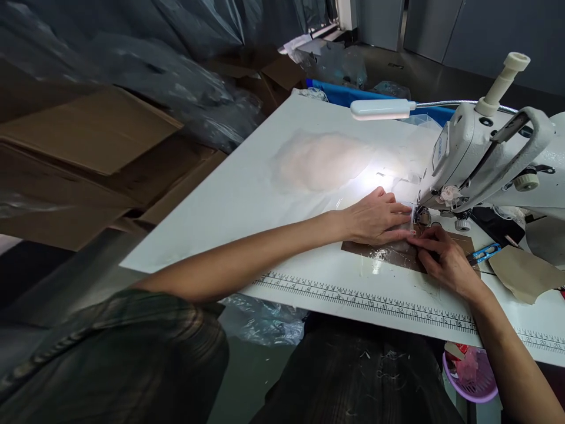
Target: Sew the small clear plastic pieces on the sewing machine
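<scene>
My left hand (376, 217) lies flat, fingers stretched toward the presser foot (419, 217) of a white sewing machine (489, 153), pressing down a thin clear piece of material (384, 253) over a brown patch on the table. My right hand (444, 256) rests just right of it, fingers curled and pinching the same piece close to the needle. What exactly the right fingers pinch is partly hidden by the hand. A gooseneck lamp (382, 108) shines on the work spot.
The white table (247, 200) has a printed ruler (375, 300) along its front edge. Blue snips (485, 253) and a tan fabric piece (523, 272) lie at right. A pale pink heap (322, 160) sits mid-table. Cardboard boxes (88, 153) and plastic sheeting stand left. A purple basket (470, 374) hangs below.
</scene>
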The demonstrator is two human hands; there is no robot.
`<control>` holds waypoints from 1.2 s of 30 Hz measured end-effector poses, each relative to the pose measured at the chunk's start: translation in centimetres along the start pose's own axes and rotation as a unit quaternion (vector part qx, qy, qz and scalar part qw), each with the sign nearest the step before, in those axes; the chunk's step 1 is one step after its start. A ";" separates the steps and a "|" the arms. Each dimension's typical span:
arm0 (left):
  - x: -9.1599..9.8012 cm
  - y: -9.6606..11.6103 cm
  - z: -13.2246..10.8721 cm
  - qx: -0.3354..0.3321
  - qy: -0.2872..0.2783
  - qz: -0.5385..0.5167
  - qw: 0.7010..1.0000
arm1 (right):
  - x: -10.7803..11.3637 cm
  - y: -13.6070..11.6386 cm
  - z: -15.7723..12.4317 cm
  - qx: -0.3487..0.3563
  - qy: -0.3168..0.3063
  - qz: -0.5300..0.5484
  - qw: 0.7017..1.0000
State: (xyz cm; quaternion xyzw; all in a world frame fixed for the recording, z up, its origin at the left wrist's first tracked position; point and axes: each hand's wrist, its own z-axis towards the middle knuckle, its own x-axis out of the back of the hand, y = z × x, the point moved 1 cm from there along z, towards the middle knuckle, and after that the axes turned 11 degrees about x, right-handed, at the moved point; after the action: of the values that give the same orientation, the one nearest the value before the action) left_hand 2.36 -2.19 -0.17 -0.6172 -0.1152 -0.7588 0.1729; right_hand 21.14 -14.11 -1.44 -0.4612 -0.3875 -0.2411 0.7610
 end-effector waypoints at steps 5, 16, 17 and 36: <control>-0.5 0.0 0.8 0.011 0.024 -0.002 1.000 | 0.0 0.0 0.1 -0.018 0.012 0.000 1.000; -1.5 -0.8 0.9 0.009 0.052 -0.072 0.996 | 0.0 0.1 0.2 -0.025 0.028 -0.004 0.999; -1.6 -0.7 0.9 0.015 0.052 -0.079 0.995 | 0.0 0.1 0.2 -0.023 0.031 -0.002 0.999; -2.4 -0.4 0.9 0.029 0.089 -0.109 0.990 | -0.4 0.1 0.0 -0.027 0.033 -0.016 0.999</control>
State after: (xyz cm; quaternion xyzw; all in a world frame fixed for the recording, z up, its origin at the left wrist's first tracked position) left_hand 3.39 -1.16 -2.30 -0.5256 -0.1876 -0.8215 0.1169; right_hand 20.96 -14.03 -1.80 -0.4676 -0.3630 -0.2785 0.7563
